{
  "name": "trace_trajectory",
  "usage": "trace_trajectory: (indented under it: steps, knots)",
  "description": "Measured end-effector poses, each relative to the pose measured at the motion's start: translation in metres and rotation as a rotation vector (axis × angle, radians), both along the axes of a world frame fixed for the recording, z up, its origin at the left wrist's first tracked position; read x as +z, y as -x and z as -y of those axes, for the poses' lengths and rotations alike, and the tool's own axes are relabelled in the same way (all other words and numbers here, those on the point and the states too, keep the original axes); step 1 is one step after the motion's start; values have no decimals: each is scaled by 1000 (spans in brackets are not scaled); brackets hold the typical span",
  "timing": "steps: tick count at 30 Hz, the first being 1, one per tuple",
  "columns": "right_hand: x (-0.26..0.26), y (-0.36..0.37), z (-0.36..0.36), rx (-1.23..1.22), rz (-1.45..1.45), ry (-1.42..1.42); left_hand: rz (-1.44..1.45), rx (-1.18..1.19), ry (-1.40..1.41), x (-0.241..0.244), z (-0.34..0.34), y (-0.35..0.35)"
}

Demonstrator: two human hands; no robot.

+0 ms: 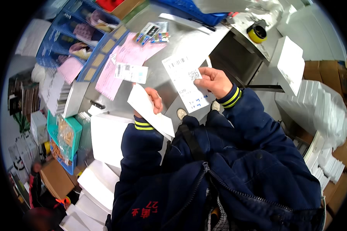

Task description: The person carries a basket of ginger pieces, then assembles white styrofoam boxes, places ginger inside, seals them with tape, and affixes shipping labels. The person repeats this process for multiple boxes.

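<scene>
My left hand [154, 100] grips a blank-looking white paper [151, 111], which partly hides the palm and slants down toward my lap. Between thumb and fingers, my right hand [216, 82] pinches a printed sheet [180, 82] by its right edge. That sheet bears a barcode, a square printed code and blue handwriting. Beyond my left hand, a white label slip [131, 73] with printed codes lies across pink printed sheets [108, 82] on a metal table [173, 37]. Several small printed packets [151, 33] rest on the far end of the pink sheets.
A blue divided bin [99, 56] with pink wrapped things stands at the left. Below it are stacked white papers [57, 92] and a green basket [76, 131]. A tape roll [257, 31] sits at the upper right. Another person holds orange-handled scissors [64, 201] at lower left.
</scene>
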State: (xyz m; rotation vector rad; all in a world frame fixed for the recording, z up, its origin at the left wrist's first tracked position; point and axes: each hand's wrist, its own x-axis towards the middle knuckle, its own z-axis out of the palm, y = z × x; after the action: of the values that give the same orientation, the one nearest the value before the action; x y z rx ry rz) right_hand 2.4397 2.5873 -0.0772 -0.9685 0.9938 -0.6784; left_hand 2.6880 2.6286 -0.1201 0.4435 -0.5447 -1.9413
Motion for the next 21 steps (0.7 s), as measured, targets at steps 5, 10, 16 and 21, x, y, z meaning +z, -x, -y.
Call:
trace_trajectory:
  steps: [5,10,16,21]
  knots:
    - [-9,52,-20,-197,-32,63,243,-149,-242,-10,23,63]
    - [-22,104,-43,-313,-88,162,509,-19,-124,14,37,150]
    - [-46,159,-76,-375,-3,143,430,-260,-174,29,28,254]
    - [-46,226,-94,-179,-9,177,669,-234,-141,20,10,318]
